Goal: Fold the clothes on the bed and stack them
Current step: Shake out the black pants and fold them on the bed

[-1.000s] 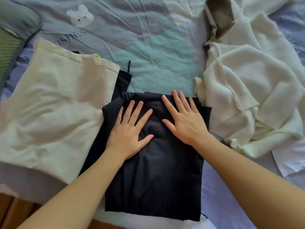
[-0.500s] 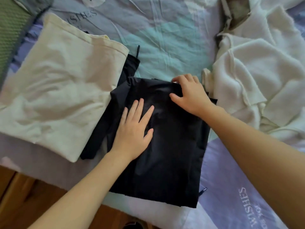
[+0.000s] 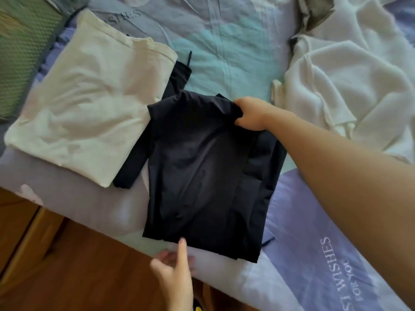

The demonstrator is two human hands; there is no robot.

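Note:
A folded black garment (image 3: 202,171) lies at the near edge of the bed. My right hand (image 3: 251,114) grips its far right corner and lifts that edge a little. At the garment's near edge my left hand (image 3: 174,268) is low, its index finger straight and touching the hem; the other fingers are blurred. To the left a folded cream garment (image 3: 87,104) lies flat, covering part of a second black piece (image 3: 132,167).
A crumpled white sweater (image 3: 345,81) is heaped at the right on the blue and lilac bedsheet (image 3: 226,48). A green pillow (image 3: 20,48) sits at the far left. A wooden floor (image 3: 67,265) shows below the bed's edge.
My left hand has left the top of the black garment and dropped to its near edge. My right hand has curled round the far corner and raised it. The view has shifted towards the floor.

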